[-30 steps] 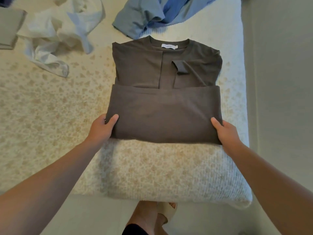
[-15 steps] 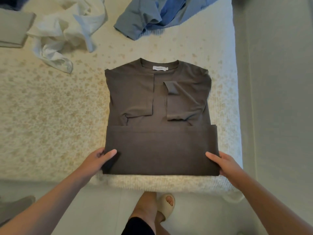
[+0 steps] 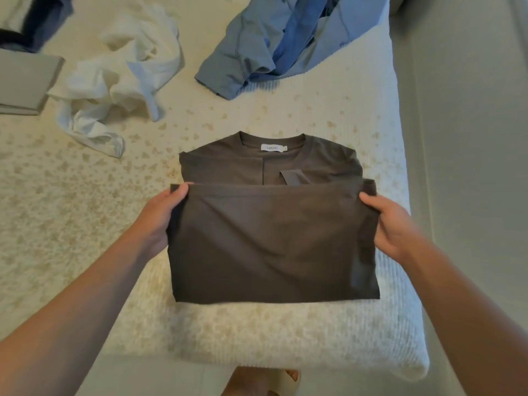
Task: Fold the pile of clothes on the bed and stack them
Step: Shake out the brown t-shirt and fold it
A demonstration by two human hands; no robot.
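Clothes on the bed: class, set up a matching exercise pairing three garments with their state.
Column one:
1. brown shirt
2. white garment
3. blue garment

Column two:
A. crumpled, far left
B. heaped loosely, far right
C. partly folded, gripped by the left hand and right hand

Pairs: 1-C, 2-A, 3-B

We see a cream floral bed bearing a brown T-shirt near its foot edge, a crumpled white garment and a blue garment farther up, and a folded grey piece at left.
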